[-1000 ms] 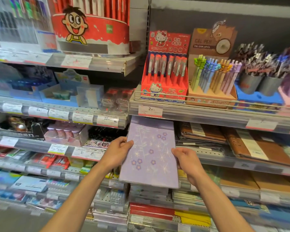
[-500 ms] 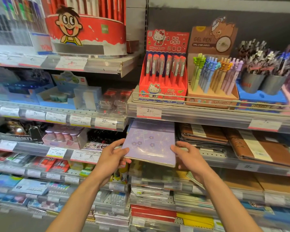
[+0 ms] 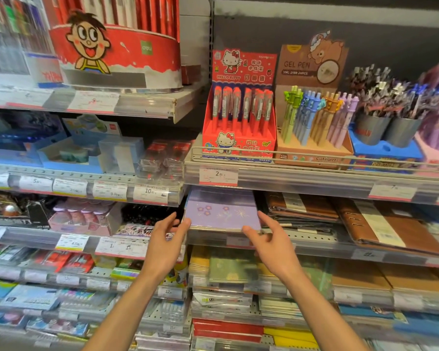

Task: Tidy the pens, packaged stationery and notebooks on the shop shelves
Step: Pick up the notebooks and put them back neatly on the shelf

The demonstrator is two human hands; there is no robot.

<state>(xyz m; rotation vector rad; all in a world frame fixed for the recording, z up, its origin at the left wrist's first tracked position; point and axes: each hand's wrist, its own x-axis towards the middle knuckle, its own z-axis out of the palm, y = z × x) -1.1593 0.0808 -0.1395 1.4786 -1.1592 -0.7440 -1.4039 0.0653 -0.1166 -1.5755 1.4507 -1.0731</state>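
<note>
Head view: shop shelving, 2 bare forearms reaching in from below.
Notebook: purple notebook [image 3: 222,211] w/ flower print lies flat on the middle shelf [image 3: 314,245] at its left end, near edge at the shelf lip, directly under the 2.00 price tag [image 3: 218,175].
L hand: left hand [image 3: 166,245] at notebook's near-left corner; fingers straight, spread, fingertips [image 3: 185,222] at or just touching the corner. No grip.
R hand: right hand [image 3: 273,245] at near-right corner; index finger up along the right edge, thumb below the front edge. Fingers loose, not curled round it; contact cannot be told.
Position vs fingers: notebook sits between the 2 hands, beyond the fingertips, resting on the shelf.
Count, notebooks: 1 purple; brown notebooks [image 3: 390,224] in 2 stacks to its right, number per stack not readable.
Count, pens: red Hello Kitty display box [image 3: 241,115] above, approx 6 pens showing; gel pen box [image 3: 314,122] beside it, pens in 4 colours (green, blue, orange, lilac).
Count, pots: 2 grey pen cups [image 3: 385,131] on a blue stand, far right, blurred.
</note>
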